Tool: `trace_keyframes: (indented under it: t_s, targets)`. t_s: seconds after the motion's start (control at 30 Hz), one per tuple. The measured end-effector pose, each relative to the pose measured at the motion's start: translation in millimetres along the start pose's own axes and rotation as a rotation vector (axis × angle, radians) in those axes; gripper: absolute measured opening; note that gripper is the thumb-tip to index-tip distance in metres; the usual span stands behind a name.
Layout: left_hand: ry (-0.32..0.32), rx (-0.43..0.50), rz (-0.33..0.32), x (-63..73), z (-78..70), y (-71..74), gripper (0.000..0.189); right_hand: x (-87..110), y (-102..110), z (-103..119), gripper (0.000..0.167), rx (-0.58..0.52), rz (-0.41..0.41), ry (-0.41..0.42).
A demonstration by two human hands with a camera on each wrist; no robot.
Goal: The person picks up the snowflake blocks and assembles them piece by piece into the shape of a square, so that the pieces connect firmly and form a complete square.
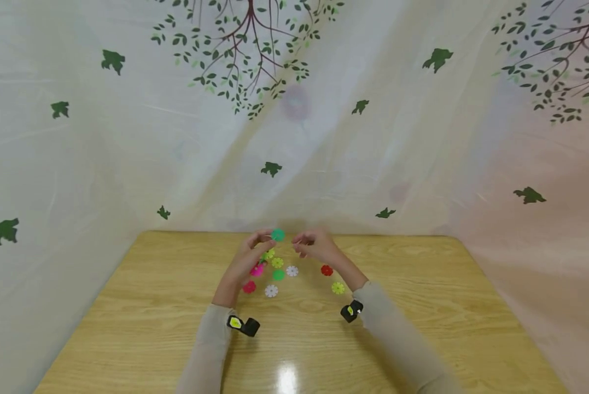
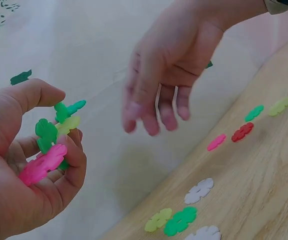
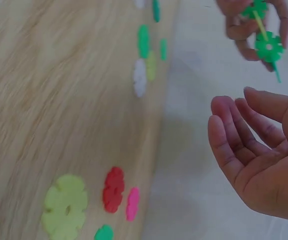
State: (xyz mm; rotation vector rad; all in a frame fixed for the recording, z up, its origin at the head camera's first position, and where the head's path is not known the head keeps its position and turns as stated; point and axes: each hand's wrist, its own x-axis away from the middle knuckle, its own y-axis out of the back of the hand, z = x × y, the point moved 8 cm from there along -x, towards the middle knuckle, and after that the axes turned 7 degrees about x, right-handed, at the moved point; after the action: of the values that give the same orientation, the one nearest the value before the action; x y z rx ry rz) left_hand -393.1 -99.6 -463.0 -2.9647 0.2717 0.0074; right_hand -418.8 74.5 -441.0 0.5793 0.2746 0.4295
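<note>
My left hand (image 1: 242,262) is raised over the far part of the table and pinches a joined chain of notched plastic snowflake discs (image 2: 44,162). Pink, green and yellow discs show in it in the left wrist view; the fingers hide part of the chain. A green disc (image 1: 278,235) stands out past the fingertips. Just to the right of it, apart from the chain, hovers my right hand (image 1: 319,247). In the right wrist view its fingers are loosely bent, with nothing between them (image 3: 259,150).
Loose discs lie on the wooden table (image 1: 176,306): below the left hand a white disc (image 1: 272,291), a green disc (image 1: 278,275) and several others; near the right forearm a red disc (image 1: 326,270) and a yellow disc (image 1: 338,288). A printed curtain (image 1: 314,180) hangs behind the table.
</note>
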Motion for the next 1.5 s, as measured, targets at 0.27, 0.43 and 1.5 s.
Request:
trace_keyframes:
  t_s: [0.27,0.43,1.5]
  targets:
    - [-0.002,0.034,-0.036,-0.7,-0.9,6.1,0.038,-4.1,-20,-14,0.019,0.224,0.184,0.031]
    - [-0.002,0.036,-0.013,-2.1,-1.5,4.7,0.04,-5.8,-30,-23,0.021,0.279,0.247,-0.047]
    - [0.015,0.055,-0.037,2.3,1.8,7.1,0.035,-6.0,-52,-21,0.028,0.409,0.301,-0.121]
